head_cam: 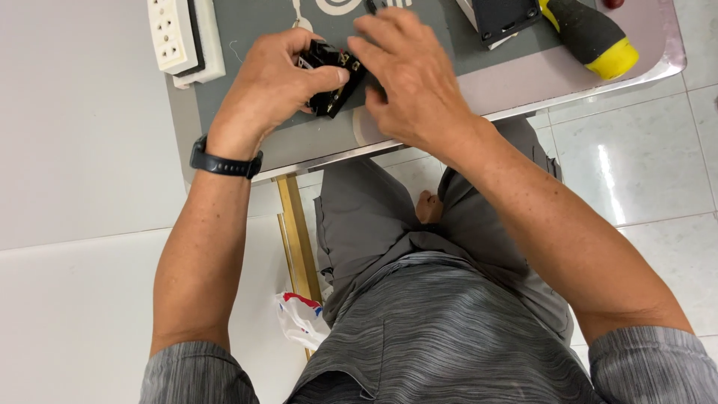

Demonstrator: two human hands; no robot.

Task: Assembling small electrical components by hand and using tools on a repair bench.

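A small black electrical part [331, 78] with brass contacts rests on a grey mat [247, 90] on the small table. My left hand [273, 86] grips it from the left, thumb across its front. From the right, my right hand [407, 75] touches the same part, its fingers spread over the top and hiding that end. A black band circles my left wrist.
A white socket strip [179, 37] lies at the mat's far left. A black-and-yellow tool handle [594, 34] and a dark box [501, 19] sit at the far right. The table's metal edge [523, 108] runs near my knees. A plastic bag [303, 318] lies on the tiled floor.
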